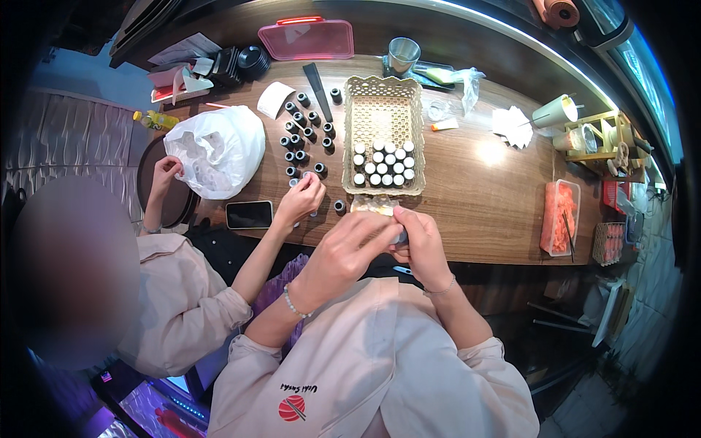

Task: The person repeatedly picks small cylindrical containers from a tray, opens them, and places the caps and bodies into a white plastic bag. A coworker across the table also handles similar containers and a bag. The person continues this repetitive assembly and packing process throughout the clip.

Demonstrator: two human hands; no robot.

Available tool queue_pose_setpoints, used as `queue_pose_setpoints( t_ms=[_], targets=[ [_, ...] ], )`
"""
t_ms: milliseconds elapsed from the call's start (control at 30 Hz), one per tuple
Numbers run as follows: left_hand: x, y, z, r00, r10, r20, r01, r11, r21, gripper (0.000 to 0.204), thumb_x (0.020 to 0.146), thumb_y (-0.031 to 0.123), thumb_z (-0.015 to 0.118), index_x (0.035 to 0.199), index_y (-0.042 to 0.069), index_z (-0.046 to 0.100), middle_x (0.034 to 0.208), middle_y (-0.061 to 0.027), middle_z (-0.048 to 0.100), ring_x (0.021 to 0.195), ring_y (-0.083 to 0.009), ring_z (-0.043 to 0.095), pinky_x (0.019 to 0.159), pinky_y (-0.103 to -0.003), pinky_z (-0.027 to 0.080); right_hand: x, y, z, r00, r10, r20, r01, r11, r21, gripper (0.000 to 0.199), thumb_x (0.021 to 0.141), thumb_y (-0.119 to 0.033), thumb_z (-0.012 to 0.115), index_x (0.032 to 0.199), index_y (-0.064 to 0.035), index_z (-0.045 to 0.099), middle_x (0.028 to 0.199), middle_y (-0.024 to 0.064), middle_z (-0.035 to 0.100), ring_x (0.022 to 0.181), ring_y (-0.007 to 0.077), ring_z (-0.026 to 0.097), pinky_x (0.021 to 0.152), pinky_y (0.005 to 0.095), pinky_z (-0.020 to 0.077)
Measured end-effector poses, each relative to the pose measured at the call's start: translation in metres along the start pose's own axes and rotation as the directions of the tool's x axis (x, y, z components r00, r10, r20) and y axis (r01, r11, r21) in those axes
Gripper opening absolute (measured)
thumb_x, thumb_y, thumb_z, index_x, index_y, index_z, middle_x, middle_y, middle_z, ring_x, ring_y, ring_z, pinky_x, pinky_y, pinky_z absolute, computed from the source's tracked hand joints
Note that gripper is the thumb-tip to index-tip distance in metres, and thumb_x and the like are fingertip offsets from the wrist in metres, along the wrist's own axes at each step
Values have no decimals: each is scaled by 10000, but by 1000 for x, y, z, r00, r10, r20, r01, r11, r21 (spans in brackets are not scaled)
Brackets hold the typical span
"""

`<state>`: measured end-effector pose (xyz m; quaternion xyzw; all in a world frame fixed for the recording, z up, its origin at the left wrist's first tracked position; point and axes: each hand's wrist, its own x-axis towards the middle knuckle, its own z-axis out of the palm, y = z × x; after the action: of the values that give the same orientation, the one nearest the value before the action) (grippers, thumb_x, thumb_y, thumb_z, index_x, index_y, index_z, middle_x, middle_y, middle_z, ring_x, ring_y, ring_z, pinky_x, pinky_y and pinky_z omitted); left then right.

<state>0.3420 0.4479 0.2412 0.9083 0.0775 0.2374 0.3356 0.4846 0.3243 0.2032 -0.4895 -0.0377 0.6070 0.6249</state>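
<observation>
My left hand [349, 252] and my right hand [423, 242] meet near the table's front edge, fingers closed together. Between them shows a bit of a small greyish object [399, 235]; the fingers cover most of it, so its kind is unclear. Just beyond my fingers lies a shiny, pale yellowish piece [372, 204]. Past that stands a beige woven basket [419, 139], its near half holding several small dark bottles with white caps [378, 167]. Left of the basket, several small dark bottles without caps [309, 135] stand upright. One uncapped bottle [340, 207] is close to my left hand.
At left, a co-worker's hand [302, 198] reaches among the bottles; the other [168, 169] touches a white plastic bag [244, 139]. A phone [249, 214] lies near the edge. Farther right are a tub of orange food [551, 219], chopsticks [568, 235] and a wooden rack [600, 139].
</observation>
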Motion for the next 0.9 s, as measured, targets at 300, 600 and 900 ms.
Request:
queue_pose_setpoints(
  t_ms=[300,600,900],
  targets=[
    [13,1,4,985,-170,23,172,981,-89,419,818,47,815,1219,-6,709,1140,-125,692,1031,-311,684,871,-392,582,11,-1,-4,982,-171,-81,159,977,-140,315,1099,-278,551,879,-76,654,668,-77,514,503,-5,370,441,206,253],
    [10,-12,24,996,70,47,-70,998,4,422,848,56,799,1257,0,706,1124,-138,681,1022,-318,680,883,-404,575,10,-8,-26,989,134,-63,-129,989,79,356,1093,-285,553,797,-99,617,638,-59,524,451,4,346,396,208,210],
    [6,-2,38,987,-157,37,160,980,-121,440,841,12,771,1273,-11,694,1149,-142,675,1023,-315,683,886,-408,574,16,19,-30,971,-161,-178,158,987,-33,328,1099,-298,539,835,-115,604,641,-57,537,453,3,383,383,201,236]
  ],
)
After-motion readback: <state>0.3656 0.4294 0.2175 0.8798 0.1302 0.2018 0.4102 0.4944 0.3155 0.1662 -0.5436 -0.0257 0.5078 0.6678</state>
